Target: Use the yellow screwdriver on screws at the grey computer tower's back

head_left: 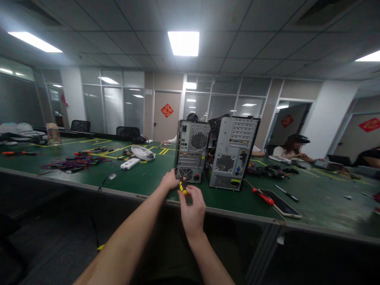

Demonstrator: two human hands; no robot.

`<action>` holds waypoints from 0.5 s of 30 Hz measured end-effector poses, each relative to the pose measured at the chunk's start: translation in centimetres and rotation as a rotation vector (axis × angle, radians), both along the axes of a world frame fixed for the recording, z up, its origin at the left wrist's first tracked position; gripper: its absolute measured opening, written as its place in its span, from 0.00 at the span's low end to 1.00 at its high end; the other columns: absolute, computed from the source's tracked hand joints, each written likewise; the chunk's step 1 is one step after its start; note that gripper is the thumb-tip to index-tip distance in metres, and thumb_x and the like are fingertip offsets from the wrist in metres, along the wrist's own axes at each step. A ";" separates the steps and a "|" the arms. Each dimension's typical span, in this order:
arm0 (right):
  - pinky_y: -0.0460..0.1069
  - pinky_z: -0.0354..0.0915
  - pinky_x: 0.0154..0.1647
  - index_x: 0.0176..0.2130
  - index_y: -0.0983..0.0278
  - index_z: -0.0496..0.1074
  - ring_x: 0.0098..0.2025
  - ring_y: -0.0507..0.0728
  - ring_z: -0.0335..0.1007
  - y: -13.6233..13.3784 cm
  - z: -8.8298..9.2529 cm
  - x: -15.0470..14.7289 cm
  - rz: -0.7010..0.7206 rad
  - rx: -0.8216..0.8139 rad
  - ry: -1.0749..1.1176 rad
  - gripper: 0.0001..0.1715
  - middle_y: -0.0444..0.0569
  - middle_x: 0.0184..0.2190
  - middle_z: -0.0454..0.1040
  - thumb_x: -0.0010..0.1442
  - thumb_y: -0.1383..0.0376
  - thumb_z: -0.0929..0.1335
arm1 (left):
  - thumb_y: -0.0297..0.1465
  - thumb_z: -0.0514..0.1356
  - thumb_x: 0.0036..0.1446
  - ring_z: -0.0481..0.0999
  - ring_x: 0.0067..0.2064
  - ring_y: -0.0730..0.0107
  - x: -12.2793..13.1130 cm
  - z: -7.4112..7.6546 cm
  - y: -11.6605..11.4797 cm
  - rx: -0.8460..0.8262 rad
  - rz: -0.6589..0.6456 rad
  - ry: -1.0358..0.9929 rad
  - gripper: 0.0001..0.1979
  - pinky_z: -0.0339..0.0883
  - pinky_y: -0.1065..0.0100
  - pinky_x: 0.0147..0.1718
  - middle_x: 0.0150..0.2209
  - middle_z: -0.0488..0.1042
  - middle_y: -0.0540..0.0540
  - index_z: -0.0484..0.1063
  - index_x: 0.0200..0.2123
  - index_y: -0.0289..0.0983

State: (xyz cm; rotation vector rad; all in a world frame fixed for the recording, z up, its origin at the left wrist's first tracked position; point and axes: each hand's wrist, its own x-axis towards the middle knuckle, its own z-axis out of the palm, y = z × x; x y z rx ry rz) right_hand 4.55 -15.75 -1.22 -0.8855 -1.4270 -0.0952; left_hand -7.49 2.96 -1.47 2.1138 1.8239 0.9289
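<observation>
My right hand (193, 208) pinches the yellow-and-black handle of a screwdriver (183, 188), held up to the lower back of a computer tower (192, 152). The driver's tip is hidden against the case. Touching the tower's lower left corner is my left hand (170, 180), close to the screwdriver; its fingers are mostly out of sight. The tower stands upright with its rear panel, fan grilles and ports facing me. Just to its right, a second, larger computer tower (231, 154) also shows its rear side.
Right of the towers lie a red-handled screwdriver (265, 197), a phone (280, 204) and a pen-like tool (286, 192). Leftward are a white power strip (130, 164), a round white fan cover (143, 152) and tangled cables (75, 163). A person (293, 148) sits across the green table (139, 182).
</observation>
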 end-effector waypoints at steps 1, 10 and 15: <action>0.51 0.72 0.44 0.39 0.63 0.74 0.43 0.58 0.74 0.0 0.0 0.0 0.002 -0.010 0.004 0.04 0.53 0.43 0.74 0.66 0.63 0.70 | 0.59 0.63 0.52 0.79 0.53 0.47 0.0 0.0 0.0 0.005 0.001 -0.001 0.37 0.70 0.61 0.48 0.51 0.79 0.35 0.66 0.55 0.39; 0.52 0.72 0.48 0.47 0.63 0.75 0.46 0.58 0.74 0.1 0.1 0.1 0.007 0.019 -0.023 0.09 0.54 0.45 0.74 0.67 0.67 0.67 | 0.60 0.62 0.52 0.79 0.54 0.47 0.0 0.0 0.0 0.008 0.004 -0.007 0.37 0.70 0.61 0.48 0.51 0.79 0.35 0.66 0.55 0.39; 0.51 0.73 0.44 0.46 0.62 0.77 0.40 0.56 0.74 0.2 0.1 0.1 -0.009 0.013 -0.024 0.09 0.51 0.41 0.72 0.67 0.65 0.69 | 0.60 0.63 0.52 0.79 0.53 0.47 0.0 0.1 -0.2 -0.001 -0.001 -0.014 0.38 0.70 0.60 0.48 0.50 0.79 0.35 0.66 0.55 0.39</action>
